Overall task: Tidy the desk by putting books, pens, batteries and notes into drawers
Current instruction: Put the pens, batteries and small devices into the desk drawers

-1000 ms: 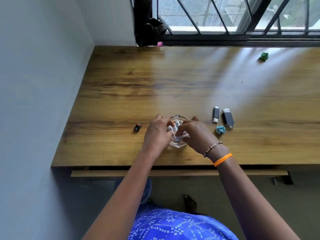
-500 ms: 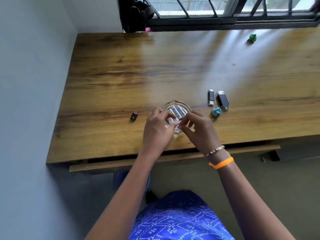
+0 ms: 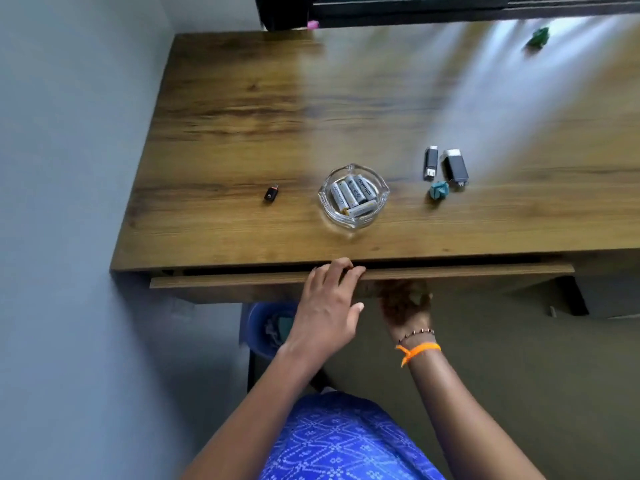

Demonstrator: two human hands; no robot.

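Note:
A clear glass dish (image 3: 381, 192) stands near the desk's front edge and holds several grey batteries (image 3: 352, 192). Under the desk top (image 3: 242, 109), a long drawer front (image 3: 225, 281) sits slightly pulled out. My left hand (image 3: 329, 303) reaches up to it, its fingertips hooked over the top edge of the drawer front. My right hand (image 3: 405, 303) is blurred and pressed against the lower part of the drawer front; its fingers are hidden. A crumpled blue note (image 3: 439, 189) lies right of the dish, and a crumpled green note (image 3: 537, 37) lies far back right.
Two USB sticks (image 3: 430, 163) (image 3: 456, 167) lie right of the dish, and a small black adapter (image 3: 271, 193) lies to its left. A blue bin (image 3: 265, 327) stands under the desk. A wall runs along the left side, a window along the back.
Both hands have let go of the batteries in the dish and dropped down to the drawer front. The view has tilted downward.

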